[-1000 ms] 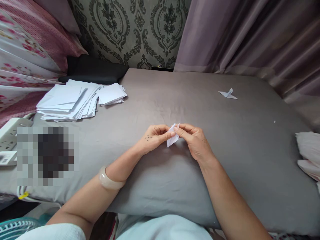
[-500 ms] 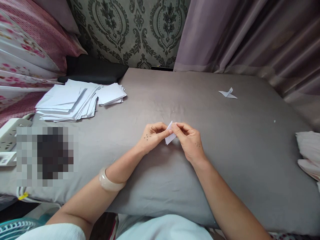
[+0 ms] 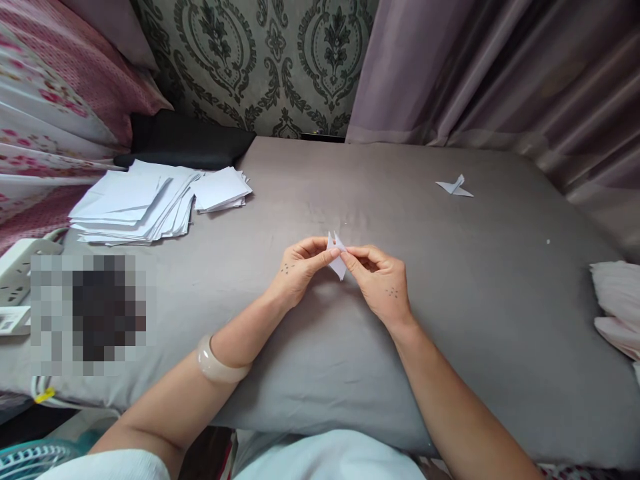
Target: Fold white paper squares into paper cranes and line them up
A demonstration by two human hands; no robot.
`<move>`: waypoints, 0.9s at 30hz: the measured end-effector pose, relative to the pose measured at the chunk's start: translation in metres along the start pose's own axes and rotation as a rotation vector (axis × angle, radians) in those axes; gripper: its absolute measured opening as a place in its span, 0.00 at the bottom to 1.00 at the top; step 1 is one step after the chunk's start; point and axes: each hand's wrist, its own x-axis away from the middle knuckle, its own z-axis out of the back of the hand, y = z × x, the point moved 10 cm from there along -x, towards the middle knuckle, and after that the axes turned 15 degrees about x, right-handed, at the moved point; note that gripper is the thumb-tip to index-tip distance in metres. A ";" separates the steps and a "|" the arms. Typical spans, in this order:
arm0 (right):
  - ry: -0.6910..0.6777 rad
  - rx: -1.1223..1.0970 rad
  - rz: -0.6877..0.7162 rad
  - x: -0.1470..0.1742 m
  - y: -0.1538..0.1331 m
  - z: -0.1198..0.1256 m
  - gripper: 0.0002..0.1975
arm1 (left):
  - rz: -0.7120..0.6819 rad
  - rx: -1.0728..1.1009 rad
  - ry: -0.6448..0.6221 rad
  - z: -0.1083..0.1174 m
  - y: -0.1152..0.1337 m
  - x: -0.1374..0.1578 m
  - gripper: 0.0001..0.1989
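Observation:
A small piece of folded white paper is pinched between my two hands, above the grey sheet. Two narrow points stick up at its top and one points down toward me. My left hand grips it from the left with the thumb on the near face. From the other side my right hand pinches its edge, thumb and forefinger together. The fingers behind the paper are partly hidden. At the back right a folded paper bird lies on the sheet.
On the left lie a large stack of white paper and a smaller stack, with a black cushion-like item behind. A white power strip sits at the left edge, near a blurred-out patch. Crumpled pale cloth is at the right.
The folded paper has turned in my fingers and now shows two separate upper points instead of one. Both hands have shifted slightly, the left one a little up and leftward.

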 end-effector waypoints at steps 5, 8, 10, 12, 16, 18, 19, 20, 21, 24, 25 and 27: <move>-0.102 -0.009 -0.039 0.000 0.004 -0.008 0.07 | -0.003 -0.007 0.073 0.009 0.002 -0.001 0.07; -0.204 -0.049 -0.112 0.000 0.010 -0.013 0.09 | 0.043 -0.006 0.085 0.013 -0.003 -0.001 0.09; -0.258 -0.055 -0.143 -0.001 0.014 -0.015 0.10 | 0.082 -0.035 0.064 0.012 -0.007 -0.002 0.11; -0.276 -0.044 -0.164 -0.002 0.020 -0.016 0.11 | 0.105 -0.083 0.038 0.011 -0.009 -0.003 0.13; -0.208 0.035 -0.182 -0.007 0.036 -0.014 0.13 | 0.007 -0.194 0.087 0.022 -0.002 -0.009 0.16; -0.149 0.136 -0.171 -0.009 0.042 -0.010 0.12 | -0.096 -0.322 0.109 0.027 0.008 -0.011 0.18; -0.128 0.194 -0.163 -0.009 0.043 -0.009 0.11 | -0.153 -0.418 0.093 0.025 0.014 -0.011 0.16; -0.116 0.250 -0.151 -0.009 0.043 -0.008 0.09 | -0.207 -0.528 0.053 0.021 0.018 -0.010 0.14; -0.111 0.304 -0.136 -0.009 0.042 -0.007 0.08 | -0.252 -0.645 -0.006 0.014 0.021 -0.009 0.13; -0.118 0.458 -0.053 -0.008 0.033 -0.008 0.08 | -0.298 -0.953 -0.224 -0.008 0.015 -0.002 0.15; -0.123 0.507 -0.019 -0.007 0.029 -0.009 0.09 | -0.297 -1.029 -0.274 -0.012 0.012 0.001 0.16; -0.136 0.589 0.044 -0.005 0.022 -0.011 0.11 | -0.302 -1.144 -0.320 -0.017 0.008 0.004 0.16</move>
